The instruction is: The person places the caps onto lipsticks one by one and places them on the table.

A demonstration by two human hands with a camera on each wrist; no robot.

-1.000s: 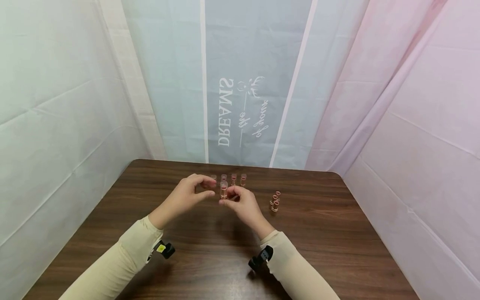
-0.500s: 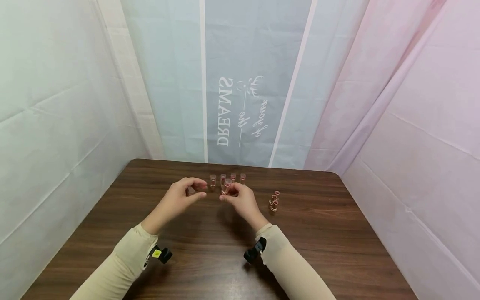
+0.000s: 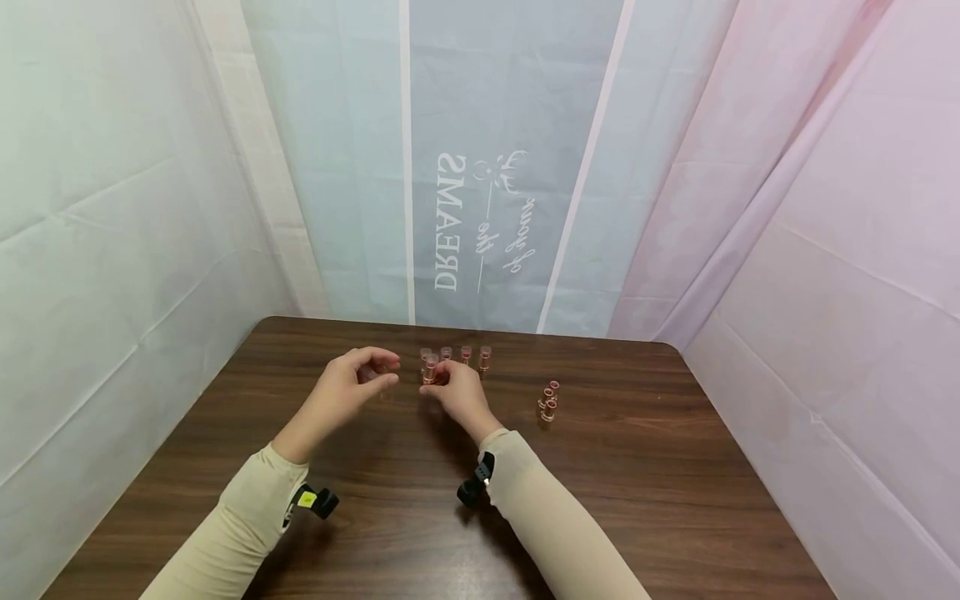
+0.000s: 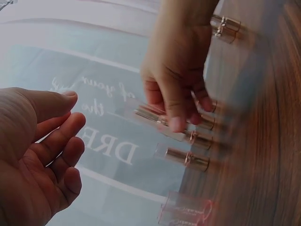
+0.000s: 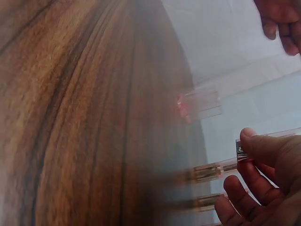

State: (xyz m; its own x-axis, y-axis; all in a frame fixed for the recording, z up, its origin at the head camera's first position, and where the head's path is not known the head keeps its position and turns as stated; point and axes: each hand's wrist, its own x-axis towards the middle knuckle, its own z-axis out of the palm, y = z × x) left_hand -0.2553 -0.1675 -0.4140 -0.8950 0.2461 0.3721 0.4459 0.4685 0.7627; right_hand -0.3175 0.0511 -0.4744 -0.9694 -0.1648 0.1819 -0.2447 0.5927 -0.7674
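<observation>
My right hand (image 3: 459,392) pinches a rose-gold lipstick (image 3: 430,370) with a clear cap, upright between thumb and fingers. It is in front of the left end of a row of similar capped lipsticks (image 3: 485,358), overlapping the leftmost one in the head view. In the right wrist view, one end of the held lipstick (image 5: 241,149) shows past the thumb. My left hand (image 3: 341,396) hovers to the left with fingers loosely bent and holds nothing. In the left wrist view its palm and fingers (image 4: 54,148) are in plain sight, apart from the lipsticks.
A group of rose-gold lipsticks without clear caps (image 3: 549,408) stands on the right of the dark wooden table (image 3: 637,467). A clear, reddish-rimmed cap (image 5: 202,103) stands on the table near the left hand. Fabric curtains (image 3: 352,208) surround the table's back and sides.
My right hand has carried the lipstick left and slightly away from me, to the left end of the row. My left hand has drawn back leftward, away from the lipstick.
</observation>
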